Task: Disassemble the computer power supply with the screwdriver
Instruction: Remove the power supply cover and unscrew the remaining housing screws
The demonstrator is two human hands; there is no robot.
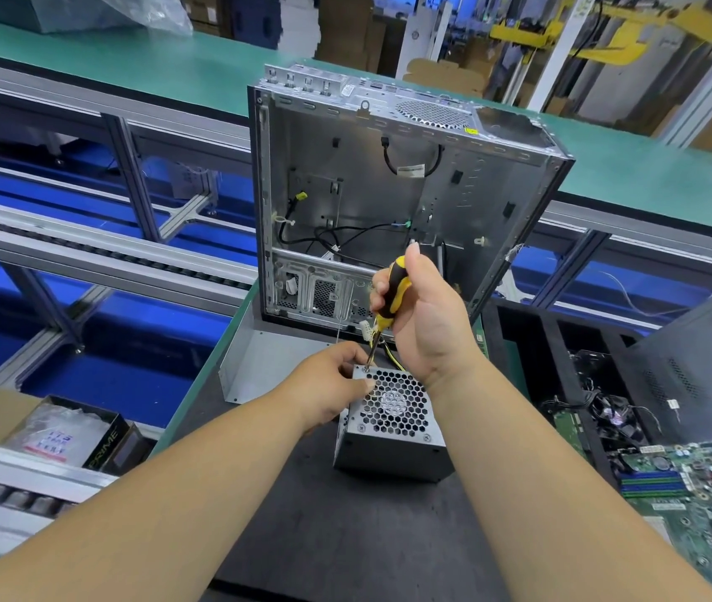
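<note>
Both hands were at the power supply (393,427): the right hand (423,315) gripped the screwdriver (391,297), standing almost upright on the far-left corner screw (365,370); the left hand (328,384) pinched that corner.

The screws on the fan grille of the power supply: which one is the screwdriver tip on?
The far-left corner screw, beside the left hand. The right hand holds the screwdriver on it; the near corner screws stand free.
</note>
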